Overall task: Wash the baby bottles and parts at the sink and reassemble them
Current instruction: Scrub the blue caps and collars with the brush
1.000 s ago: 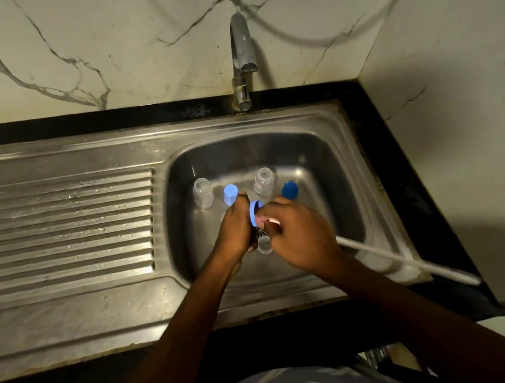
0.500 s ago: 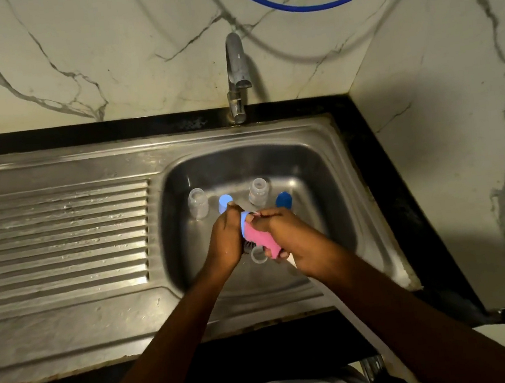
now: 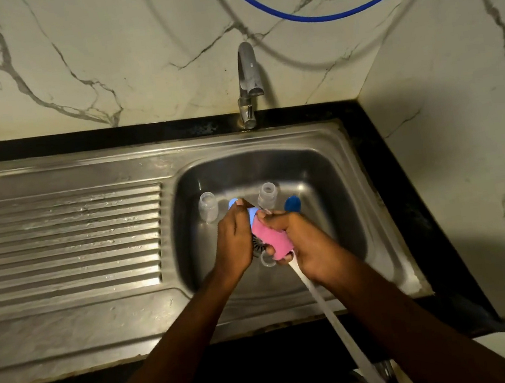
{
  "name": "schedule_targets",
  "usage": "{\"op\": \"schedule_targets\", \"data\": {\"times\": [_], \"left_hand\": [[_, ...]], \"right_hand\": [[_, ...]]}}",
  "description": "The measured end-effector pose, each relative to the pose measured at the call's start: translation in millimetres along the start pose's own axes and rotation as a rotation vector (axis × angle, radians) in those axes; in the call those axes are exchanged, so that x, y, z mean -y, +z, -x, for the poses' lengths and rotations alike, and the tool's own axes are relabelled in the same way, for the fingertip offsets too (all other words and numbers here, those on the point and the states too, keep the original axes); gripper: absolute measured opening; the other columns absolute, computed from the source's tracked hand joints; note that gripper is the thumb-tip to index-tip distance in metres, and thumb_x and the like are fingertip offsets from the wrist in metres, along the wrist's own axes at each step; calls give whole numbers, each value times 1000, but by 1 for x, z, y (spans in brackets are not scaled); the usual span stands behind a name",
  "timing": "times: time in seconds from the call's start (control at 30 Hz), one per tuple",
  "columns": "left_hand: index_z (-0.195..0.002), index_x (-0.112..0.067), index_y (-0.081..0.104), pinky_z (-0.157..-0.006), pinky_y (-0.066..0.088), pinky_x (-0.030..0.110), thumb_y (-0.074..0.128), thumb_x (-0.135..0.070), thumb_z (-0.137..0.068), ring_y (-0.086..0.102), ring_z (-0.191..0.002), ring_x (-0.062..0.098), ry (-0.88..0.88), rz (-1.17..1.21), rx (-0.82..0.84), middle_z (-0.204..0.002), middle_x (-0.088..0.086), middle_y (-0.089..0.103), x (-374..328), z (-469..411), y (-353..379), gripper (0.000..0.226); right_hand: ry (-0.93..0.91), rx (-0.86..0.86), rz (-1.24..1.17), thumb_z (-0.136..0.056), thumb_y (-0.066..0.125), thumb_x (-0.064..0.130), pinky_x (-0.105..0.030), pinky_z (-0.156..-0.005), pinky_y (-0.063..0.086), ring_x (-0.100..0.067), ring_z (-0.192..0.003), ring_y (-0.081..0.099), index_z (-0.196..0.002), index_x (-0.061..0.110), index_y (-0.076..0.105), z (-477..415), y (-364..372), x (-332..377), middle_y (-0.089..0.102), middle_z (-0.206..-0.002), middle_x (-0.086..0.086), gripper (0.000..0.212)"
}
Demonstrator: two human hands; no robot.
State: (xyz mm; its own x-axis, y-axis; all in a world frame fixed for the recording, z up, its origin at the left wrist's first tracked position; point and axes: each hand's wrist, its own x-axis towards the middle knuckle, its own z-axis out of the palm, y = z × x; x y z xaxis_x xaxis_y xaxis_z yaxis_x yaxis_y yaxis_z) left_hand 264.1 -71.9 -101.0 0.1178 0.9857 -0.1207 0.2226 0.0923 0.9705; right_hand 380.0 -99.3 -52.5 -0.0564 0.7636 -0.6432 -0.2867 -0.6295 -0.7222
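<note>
Over the steel sink basin [image 3: 333, 187], my left hand [image 3: 235, 241] grips a light blue bottle ring [image 3: 251, 215]. My right hand [image 3: 302, 242] holds the pink sponge head of a bottle brush [image 3: 271, 240] pressed against that ring; its white handle [image 3: 333, 315] runs down toward me. Two clear bottles stand at the back of the basin, one to the left [image 3: 208, 207] and one in the middle [image 3: 267, 195]. A light blue part [image 3: 233, 202] sits just behind my left hand. A dark blue cap [image 3: 292, 204] lies to the right. A clear ring [image 3: 267, 259] lies by the drain.
The tap [image 3: 248, 80] rises behind the basin with no water running. A ribbed steel drainboard [image 3: 64, 246] stretches to the left. A blue hose [image 3: 328, 15] hangs across the marble wall. Black counter edging borders the sink at the right.
The brush has turned: its pink sponge head now shows between my hands and its handle swung from the right toward my body. The camera dropped slightly.
</note>
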Motion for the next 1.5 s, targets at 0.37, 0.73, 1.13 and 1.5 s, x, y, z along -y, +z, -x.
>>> {"op": "schedule_targets", "data": {"times": [0.37,0.73,1.13,1.5], "left_hand": [[-93,-9,68,-51,48,28,43,-50,-100,52,-52,14,-344,112,623,-69,10,63,-31,-30,-43,49],[-126,-2,61,-91,57,33,64,2,-88,67,-107,20,-103,346,340,-118,15,69,-1,-15,-36,39],[-117,-15,65,-88,56,28,65,-3,-86,69,-104,13,7,294,358,-108,-8,74,-1,-8,-35,33],[-126,-7,62,-95,55,36,71,6,-78,65,-115,25,-55,381,373,-123,7,69,14,-3,-29,51]], "right_hand": [[-1089,-177,1337,-79,67,3,-38,-72,54,-22,-93,64,-109,26,73,-13,-37,-8,69,-111,9,38],[-85,-32,149,-99,52,26,-21,-39,37,-14,-55,51,-110,18,65,-4,-16,2,65,-90,-7,19],[-78,-13,200,-98,50,18,-19,-45,35,-14,-56,55,-113,11,63,-5,-23,3,65,-86,-7,21],[-182,-57,297,-95,56,4,-21,-47,43,-25,-74,62,-91,24,72,-1,-32,0,68,-101,-9,25]]}}
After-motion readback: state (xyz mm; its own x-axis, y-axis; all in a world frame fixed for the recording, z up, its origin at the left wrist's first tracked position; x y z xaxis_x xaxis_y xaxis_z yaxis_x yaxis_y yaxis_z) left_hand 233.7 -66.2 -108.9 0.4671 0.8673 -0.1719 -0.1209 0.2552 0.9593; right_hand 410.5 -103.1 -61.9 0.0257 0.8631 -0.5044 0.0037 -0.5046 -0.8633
